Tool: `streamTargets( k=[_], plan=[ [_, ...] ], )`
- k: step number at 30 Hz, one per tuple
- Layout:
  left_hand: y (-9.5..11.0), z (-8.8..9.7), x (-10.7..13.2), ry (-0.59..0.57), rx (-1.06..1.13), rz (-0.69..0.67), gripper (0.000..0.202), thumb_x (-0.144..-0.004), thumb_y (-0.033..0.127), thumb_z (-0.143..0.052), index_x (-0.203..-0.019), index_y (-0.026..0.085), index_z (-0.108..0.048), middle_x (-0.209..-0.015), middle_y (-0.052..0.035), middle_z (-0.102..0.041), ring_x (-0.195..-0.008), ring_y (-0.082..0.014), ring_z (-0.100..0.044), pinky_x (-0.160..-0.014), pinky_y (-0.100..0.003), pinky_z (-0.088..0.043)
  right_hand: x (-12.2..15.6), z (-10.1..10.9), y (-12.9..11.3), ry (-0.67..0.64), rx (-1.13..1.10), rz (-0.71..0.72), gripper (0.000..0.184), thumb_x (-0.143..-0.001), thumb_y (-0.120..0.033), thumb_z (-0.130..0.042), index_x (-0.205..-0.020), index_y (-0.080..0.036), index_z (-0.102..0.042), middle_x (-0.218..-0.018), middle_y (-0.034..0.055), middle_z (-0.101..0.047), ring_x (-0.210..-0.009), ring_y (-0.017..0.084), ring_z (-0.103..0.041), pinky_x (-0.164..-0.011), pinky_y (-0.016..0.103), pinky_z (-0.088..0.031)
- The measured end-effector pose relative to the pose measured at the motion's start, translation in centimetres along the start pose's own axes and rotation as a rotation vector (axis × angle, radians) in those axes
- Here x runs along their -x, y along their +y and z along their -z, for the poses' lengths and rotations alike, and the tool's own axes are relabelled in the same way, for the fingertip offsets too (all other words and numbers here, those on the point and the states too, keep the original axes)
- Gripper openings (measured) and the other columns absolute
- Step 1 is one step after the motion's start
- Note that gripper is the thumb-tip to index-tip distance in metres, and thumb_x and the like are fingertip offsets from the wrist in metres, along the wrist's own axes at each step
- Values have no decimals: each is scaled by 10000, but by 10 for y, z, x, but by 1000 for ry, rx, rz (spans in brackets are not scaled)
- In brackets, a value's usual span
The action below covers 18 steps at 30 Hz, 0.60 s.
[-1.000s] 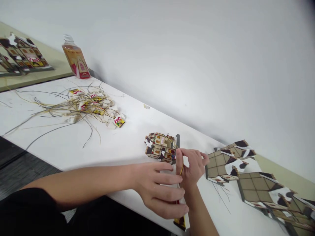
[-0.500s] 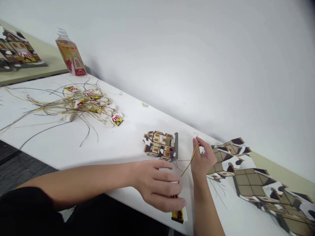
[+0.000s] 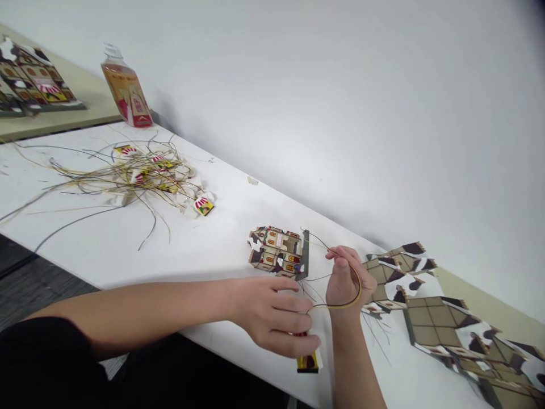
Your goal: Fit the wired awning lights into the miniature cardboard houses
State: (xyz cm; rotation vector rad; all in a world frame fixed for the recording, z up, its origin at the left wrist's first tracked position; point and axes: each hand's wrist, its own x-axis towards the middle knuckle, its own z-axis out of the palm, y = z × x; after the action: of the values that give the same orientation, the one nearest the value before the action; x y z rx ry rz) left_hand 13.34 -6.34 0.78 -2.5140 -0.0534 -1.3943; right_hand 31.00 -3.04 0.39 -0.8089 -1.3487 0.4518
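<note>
My left hand is closed over a small shopfront piece with a striped awning and yellow front, mostly hidden under the fingers. A yellow and a black wire run from it and bend in a loop to my right hand. That hand pinches the wires between thumb and fingers, their free ends pointing left toward the base of a model house. The small snow-decorated house lies on its back between my hands and the wall, its grey base facing right. Thin wires show near that base.
A tangled pile of wired shopfront pieces lies on the white table at left. Behind it stands a drink bottle. More model houses lie at right and stand at far left. The wall bounds the table's back.
The wires, fairly straight before, now bow out to the right in a loop. Their ends have swung left toward the house base as my right hand turned. My left hand has barely moved.
</note>
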Motion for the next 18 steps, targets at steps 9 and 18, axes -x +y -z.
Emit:
streamTargets(
  k=[9,18],
  plan=[
    [-1,0,-2,-73,14,-16,48,-801,270,-656,-811,240,-693,-775,-4,-647,-836,-161,-629,-758,-325,-524,3,-3,-3,21,65,15,91,-816,-258,-660,-831,-183,-710,-785,49,-657,-681,158,-622,-580,321,-523],
    [-3,-6,4,-246,-35,36,67,-824,257,-638,-860,208,-666,-759,-16,-641,-818,-155,-613,-745,-322,-504,2,-8,-8,4,312,3,113,-835,-268,-639,-841,-190,-721,-801,42,-686,-676,148,-634,-589,298,-534]
  ],
)
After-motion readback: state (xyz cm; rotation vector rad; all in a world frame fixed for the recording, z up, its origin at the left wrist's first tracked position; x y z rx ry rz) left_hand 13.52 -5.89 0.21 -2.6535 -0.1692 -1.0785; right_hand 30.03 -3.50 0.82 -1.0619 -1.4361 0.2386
